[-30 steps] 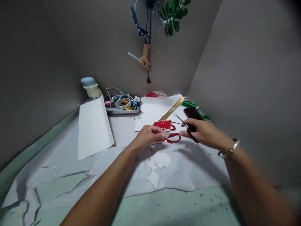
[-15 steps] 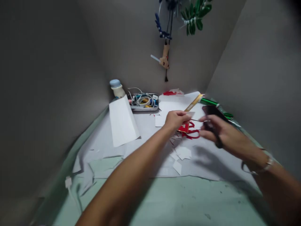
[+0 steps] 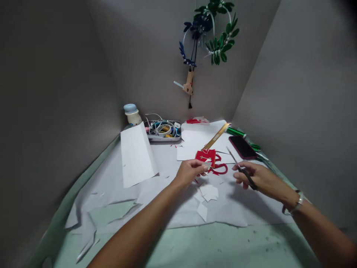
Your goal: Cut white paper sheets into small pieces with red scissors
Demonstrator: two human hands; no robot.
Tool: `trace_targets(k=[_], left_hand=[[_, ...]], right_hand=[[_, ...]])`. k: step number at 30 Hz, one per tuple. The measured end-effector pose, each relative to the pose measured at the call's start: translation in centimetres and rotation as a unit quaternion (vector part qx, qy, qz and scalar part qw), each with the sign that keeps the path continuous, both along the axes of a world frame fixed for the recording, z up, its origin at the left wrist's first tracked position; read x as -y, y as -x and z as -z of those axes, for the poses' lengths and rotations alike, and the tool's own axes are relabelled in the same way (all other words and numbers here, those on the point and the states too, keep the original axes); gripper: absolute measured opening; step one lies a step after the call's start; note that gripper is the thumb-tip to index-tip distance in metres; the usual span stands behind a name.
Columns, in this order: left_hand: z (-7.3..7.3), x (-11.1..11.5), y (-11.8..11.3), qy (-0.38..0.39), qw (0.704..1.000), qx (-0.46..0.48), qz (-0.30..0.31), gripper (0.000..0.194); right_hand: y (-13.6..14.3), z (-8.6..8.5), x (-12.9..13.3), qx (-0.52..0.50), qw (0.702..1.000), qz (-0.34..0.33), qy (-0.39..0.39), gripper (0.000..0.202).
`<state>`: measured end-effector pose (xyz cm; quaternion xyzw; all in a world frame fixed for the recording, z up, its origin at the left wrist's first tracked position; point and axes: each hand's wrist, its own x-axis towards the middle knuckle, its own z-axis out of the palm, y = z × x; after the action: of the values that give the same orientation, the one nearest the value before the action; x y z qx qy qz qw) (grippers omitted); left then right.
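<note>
Between thumb and fingers, my left hand [image 3: 191, 172] pinches a small piece of white paper [image 3: 206, 165]. My right hand [image 3: 252, 175] grips a pair of dark-handled scissors [image 3: 245, 174], their blades pointing up and away to the left, apart from the paper. Just beyond my left hand lies a red card [image 3: 199, 154] with a pale design. Red-handled scissors [image 3: 220, 169] rest beside it, their blades partly hidden. Several white paper scraps [image 3: 209, 192] are scattered on the sheet below my hands.
A phone [image 3: 243, 146] lies right of a gold ribbon [image 3: 216, 137] and near a green roll [image 3: 235, 131]. At the back stand a metal tray [image 3: 167, 139] of cords and tape and a bottle [image 3: 133, 115]. A folded white sheet [image 3: 138, 156] lies left. Wreaths [image 3: 223, 44] and a glue gun [image 3: 189, 83] hang above.
Both hands have drawn back toward me and apart, still holding the paper piece and the scissors. The phone and red card now show more fully. The camera view has shifted slightly.
</note>
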<state>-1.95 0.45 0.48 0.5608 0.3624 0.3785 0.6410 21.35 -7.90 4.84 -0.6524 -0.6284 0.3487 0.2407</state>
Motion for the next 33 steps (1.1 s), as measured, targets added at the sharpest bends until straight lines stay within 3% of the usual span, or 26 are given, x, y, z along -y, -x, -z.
trace_targets(k=[6, 10, 14, 33], left_hand=[[1.6, -0.5, 1.0, 0.023, 1.000, -0.003, 0.001, 0.015], [1.6, -1.1, 1.9, 0.017, 1.000, -0.023, -0.004, 0.016], [1.5, -1.5, 2.1, 0.016, 0.999, -0.031, -0.018, 0.016], [1.1, -1.3, 2.3, -0.048, 0.990, -0.132, -0.012, 0.019]], right_hand=[[0.5, 2.0, -3.1, 0.011, 0.995, -0.086, -0.045, 0.051], [1.9, 4.2, -3.6, -0.051, 0.994, -0.077, -0.057, 0.051], [2.6, 5.2, -3.3, -0.080, 0.993, -0.079, -0.028, 0.043], [1.2, 2.5, -2.5, 0.065, 0.985, -0.160, 0.012, 0.050]])
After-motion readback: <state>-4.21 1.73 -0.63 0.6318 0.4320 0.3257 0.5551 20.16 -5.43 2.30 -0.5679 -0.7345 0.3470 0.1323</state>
